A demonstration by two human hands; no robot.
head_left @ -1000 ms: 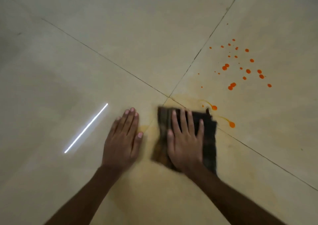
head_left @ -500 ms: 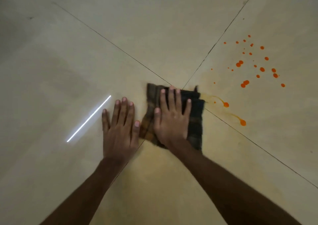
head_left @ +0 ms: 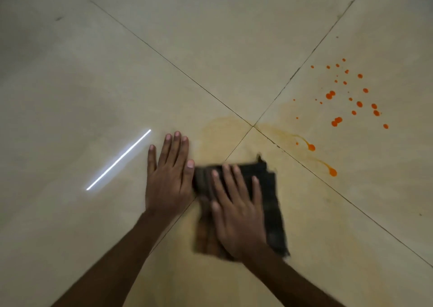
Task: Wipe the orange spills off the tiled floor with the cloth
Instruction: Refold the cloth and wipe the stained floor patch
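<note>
**Cloth on the smeared patch, fresh drops waiting to the right**

The right hand point(head_left: 236, 215) lies flat and spread on the dark folded cloth point(head_left: 271, 203), pressing it to the tiled floor point(head_left: 210, 48) just below the point where four tiles meet. The left hand point(head_left: 169, 177) is also open, palm down on bare tile beside the cloth, its thumb at the cloth's edge; it looks like a prop for body weight, holding nothing. The cloth and the right hand are blurred, so a stroke seems to be under way.

To do this step well, I would keep the palm's weight even over the whole cloth so no corner lifts, and work in overlapping strokes. A pale orange film point(head_left: 222, 133) covers the tile above the cloth, which suggests the liquid spreads thin rather than lifting at once; a cleaner fold may be needed before it clears. Two streaked blobs point(head_left: 311, 147) lie near the cloth's upper right, and a cluster of bright drops point(head_left: 351, 95) sits farther off on the right-hand tile, untouched. Taking the blobs inward, toward the wiped patch, should avoid dragging colour across clean tile or into the grout lines point(head_left: 293, 76).

The floor is glossy and beige, with thin dark joints. A bright white streak point(head_left: 118, 160), probably a reflected lamp, lies left of the left hand. The room is dim; nothing else of it shows.
</note>
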